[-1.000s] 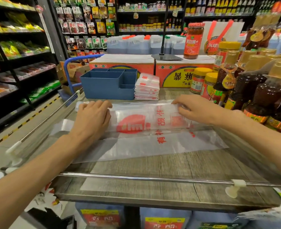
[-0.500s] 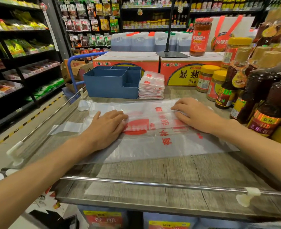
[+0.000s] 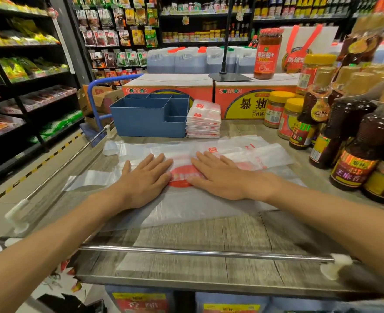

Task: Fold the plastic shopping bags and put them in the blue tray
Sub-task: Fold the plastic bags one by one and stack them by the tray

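Observation:
A clear plastic shopping bag [image 3: 186, 206] with a red logo lies flat on the wooden counter [image 3: 209, 236], its far edge folded over. My left hand [image 3: 144, 179] and my right hand [image 3: 218, 177] press flat on it side by side, fingers straight, either side of the red logo. The bag's handles [image 3: 89, 178] trail off to the left. Behind the bag stands the blue tray [image 3: 150, 119] with several compartments, nothing visible inside it. A stack of folded bags [image 3: 203, 119] sits right beside the tray.
Dark sauce bottles [image 3: 358, 152] and yellow-lidded jars [image 3: 277, 109] crowd the counter's right side. Orange cartons [image 3: 243, 100] stand behind the tray. A metal rail [image 3: 209, 253] runs along the counter's near edge, another along the left. Store shelves fill the left.
Both hands have slid inward along the folded bag from its ends and now lie close together at the red logo. The view has shifted slightly.

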